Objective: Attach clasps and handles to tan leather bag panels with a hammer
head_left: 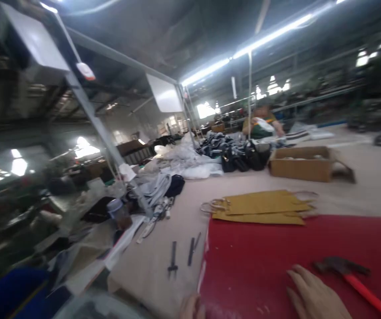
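My right hand [318, 294] lies on a red mat [260, 261], its fingers apart and nothing in them. Close to its fingertips is a claw hammer [363, 285] with a dark head and an orange-red handle. Only blurred fingers of my left hand [193, 306] show at the bottom edge, by the mat's left corner; what they hold, if anything, is hidden. Beyond the mat's far edge lies a small stack of mustard-yellow strips [263, 204] with metal rings at the left end. Left of the mat are dark slim tools [173, 259] on the pale tabletop.
An open cardboard box [300, 168] stands farther back on the table [190, 199]. Black and grey items [243, 155] and clear plastic bags [190, 159] are heaped behind. A slanting metal post [100, 124] and a bottle [119, 212] are at left. Another person [263, 124] sits across the table.
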### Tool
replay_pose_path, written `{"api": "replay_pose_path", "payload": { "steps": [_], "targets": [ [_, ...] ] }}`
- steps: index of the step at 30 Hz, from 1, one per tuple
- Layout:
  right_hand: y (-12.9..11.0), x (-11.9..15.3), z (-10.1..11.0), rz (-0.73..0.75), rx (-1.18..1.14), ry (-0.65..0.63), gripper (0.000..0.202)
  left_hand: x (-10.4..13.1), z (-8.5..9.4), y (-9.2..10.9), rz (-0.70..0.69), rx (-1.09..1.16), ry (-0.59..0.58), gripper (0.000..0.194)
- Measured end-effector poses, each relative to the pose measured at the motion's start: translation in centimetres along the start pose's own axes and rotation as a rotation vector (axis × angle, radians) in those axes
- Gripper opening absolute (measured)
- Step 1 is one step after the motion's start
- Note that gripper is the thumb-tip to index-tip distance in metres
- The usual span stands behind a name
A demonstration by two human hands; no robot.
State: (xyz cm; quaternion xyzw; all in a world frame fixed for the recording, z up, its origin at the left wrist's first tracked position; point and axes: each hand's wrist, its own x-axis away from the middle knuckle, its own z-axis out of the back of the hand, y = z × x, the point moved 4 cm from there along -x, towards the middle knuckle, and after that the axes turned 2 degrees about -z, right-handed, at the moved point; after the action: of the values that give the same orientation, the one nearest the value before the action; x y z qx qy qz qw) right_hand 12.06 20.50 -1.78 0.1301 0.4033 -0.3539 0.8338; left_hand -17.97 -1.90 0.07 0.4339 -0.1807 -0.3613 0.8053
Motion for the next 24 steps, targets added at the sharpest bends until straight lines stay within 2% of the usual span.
{"api": "replay_pose_path", "payload": {
  "steps": [2, 4, 7, 10, 13, 16, 19, 24],
  "targets": [
    [1.1, 1.0, 1.8, 0.013, 0.140, 0.009, 0.039, -3.0, -3.2, 3.2, -0.229, -0.099, -0.030, 0.035],
    [0.9, 1.6, 2.9, 0.017, 0.204, 0.009, 0.038, -6.7, -5.4, 6.7, -0.403, -0.235, -0.020, 0.036],
    [0.1, 1.8, 3.4, 0.012, 0.238, -0.004, 0.037, -12.9, -8.1, 11.4, -0.521, -0.466, -0.075, 0.035],
    [-0.3, 1.6, 3.4, -0.007, 0.231, -0.010, 0.036, -18.4, -10.4, 14.3, -0.562, -0.672, -0.121, 0.038],
    [-0.4, 1.6, 3.5, 0.007, 0.241, -0.010, 0.035, -22.3, -12.4, 15.5, -0.595, -0.742, -0.178, 0.040],
    [-0.3, 1.6, 3.5, 0.013, 0.261, -0.015, 0.037, -24.8, -13.7, 15.7, -0.610, -0.823, -0.253, 0.044],
    [-0.3, 1.6, 3.6, 0.005, 0.260, -0.018, 0.038, -26.3, -14.2, 15.8, -0.595, -0.898, -0.321, 0.045],
    [-0.2, 1.5, 3.7, 0.008, 0.246, -0.050, 0.039, -27.6, -14.0, 16.5, -0.566, -0.944, -0.382, 0.040]
  ]
}}
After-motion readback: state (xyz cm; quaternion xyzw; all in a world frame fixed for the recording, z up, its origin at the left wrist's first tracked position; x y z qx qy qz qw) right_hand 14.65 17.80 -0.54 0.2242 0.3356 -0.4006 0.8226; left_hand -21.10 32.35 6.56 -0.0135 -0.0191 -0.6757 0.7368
